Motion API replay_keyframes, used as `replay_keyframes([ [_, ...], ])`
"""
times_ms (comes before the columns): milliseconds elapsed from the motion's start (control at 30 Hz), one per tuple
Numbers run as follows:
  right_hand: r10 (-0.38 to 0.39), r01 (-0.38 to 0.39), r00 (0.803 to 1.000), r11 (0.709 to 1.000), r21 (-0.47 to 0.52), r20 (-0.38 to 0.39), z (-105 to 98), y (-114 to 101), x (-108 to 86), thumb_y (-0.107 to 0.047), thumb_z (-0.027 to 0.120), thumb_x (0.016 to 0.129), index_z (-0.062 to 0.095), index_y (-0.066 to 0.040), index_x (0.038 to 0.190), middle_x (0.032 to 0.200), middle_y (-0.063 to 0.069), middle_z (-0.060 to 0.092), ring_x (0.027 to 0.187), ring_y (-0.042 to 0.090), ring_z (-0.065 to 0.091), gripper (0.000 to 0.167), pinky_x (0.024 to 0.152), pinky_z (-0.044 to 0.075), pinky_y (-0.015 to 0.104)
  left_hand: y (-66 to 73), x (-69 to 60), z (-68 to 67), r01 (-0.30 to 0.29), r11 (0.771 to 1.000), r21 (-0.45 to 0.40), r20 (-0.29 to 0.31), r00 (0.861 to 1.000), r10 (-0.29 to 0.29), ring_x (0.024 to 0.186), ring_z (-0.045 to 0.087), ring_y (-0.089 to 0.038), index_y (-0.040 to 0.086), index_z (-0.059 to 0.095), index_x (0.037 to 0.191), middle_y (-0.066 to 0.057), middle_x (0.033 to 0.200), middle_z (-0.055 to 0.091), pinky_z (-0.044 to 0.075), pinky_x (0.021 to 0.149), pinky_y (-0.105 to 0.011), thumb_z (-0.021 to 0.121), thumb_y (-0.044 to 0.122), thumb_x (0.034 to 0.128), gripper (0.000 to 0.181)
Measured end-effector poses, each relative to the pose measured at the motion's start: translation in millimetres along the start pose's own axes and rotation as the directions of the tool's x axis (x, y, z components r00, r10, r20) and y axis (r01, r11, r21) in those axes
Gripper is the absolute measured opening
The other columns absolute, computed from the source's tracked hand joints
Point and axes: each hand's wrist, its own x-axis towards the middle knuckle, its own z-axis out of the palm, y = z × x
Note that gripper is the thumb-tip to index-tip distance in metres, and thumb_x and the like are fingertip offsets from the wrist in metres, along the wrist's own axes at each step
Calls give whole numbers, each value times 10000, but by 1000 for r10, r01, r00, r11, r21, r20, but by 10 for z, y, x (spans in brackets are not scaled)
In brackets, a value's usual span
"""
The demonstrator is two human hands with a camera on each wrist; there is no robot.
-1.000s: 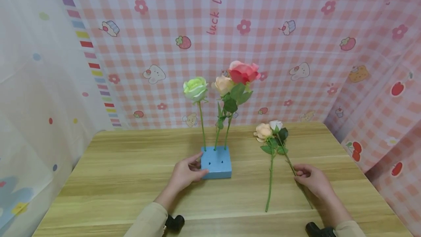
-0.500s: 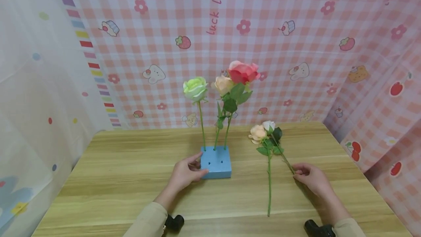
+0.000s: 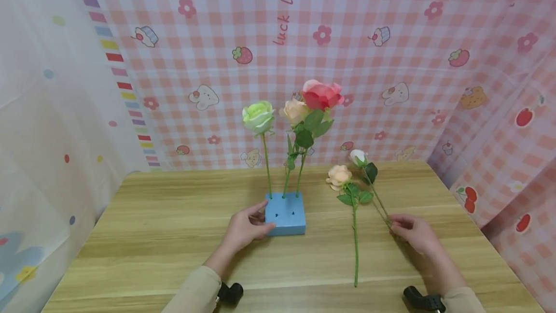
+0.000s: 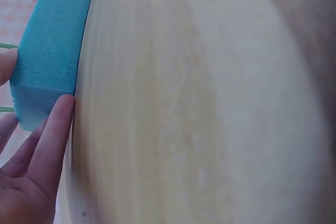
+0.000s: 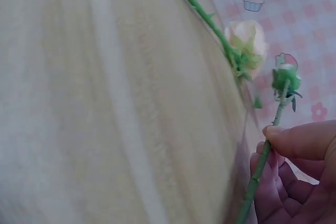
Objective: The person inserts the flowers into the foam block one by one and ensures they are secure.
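Observation:
A blue foam block (image 3: pixel 285 229) sits on the table, and my left hand (image 3: pixel 244 227) holds its left side between thumb and fingers. From the block's back row rise a green rose (image 3: pixel 258 117), a small peach rose (image 3: pixel 294 111) and a red-pink rose (image 3: pixel 322 94). Two small holes show in its front part. My right hand (image 3: pixel 416 236) pinches the stem of a white rose (image 3: pixel 358 158) between thumb and fingers; in the right wrist view the stem (image 5: pixel 256 178) runs down past the fingers. Left of it, another peach rose (image 3: pixel 339 177) lies on the table.
The wooden table (image 3: pixel 173 235) ends at the back against a pink checked cloth (image 3: pixel 208 71). A white dotted cloth (image 3: pixel 56 124) hangs at the left. Black wrist mounts (image 3: pixel 230 294) sit at both wrists.
The white rose's bloom has risen and come apart from the peach rose's bloom. The lying peach rose has shifted slightly left. My left hand keeps its place on the block.

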Motion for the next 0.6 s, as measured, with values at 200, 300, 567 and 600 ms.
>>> replay_keyframes([
  [200,13,-13,1000,998,56,-2,-31,-60,8,-64,606,985,516,176,1294,1055,182,666,798,60,582,401,641,537,237,-8,-6,-4,-4,1000,1,3,1000,4,887,650,-209,124,604,1380,-54,986,675,587,658,-279,858,224,785,655],
  [300,-15,15,1000,998,53,-9,-29,-114,18,-72,609,987,521,179,1283,1084,191,640,829,31,565,397,670,546,225,-7,-7,-7,-6,1000,6,3,1000,6,887,651,-208,126,603,1382,-54,987,676,586,659,-277,858,229,786,656],
  [567,-66,68,996,997,38,-52,44,-307,38,-64,633,970,564,151,1243,1098,213,634,846,13,555,354,684,538,199,2,-11,-13,-2,1000,7,6,1000,2,889,648,-208,130,601,1384,-58,991,675,583,646,-277,858,233,786,659],
  [600,-72,74,996,996,45,-57,57,-330,40,-57,636,966,566,149,1240,1095,214,632,843,16,557,350,684,541,202,2,-11,-13,-3,1000,6,7,1000,3,889,648,-209,129,600,1385,-59,992,675,584,644,-277,857,231,787,659],
])
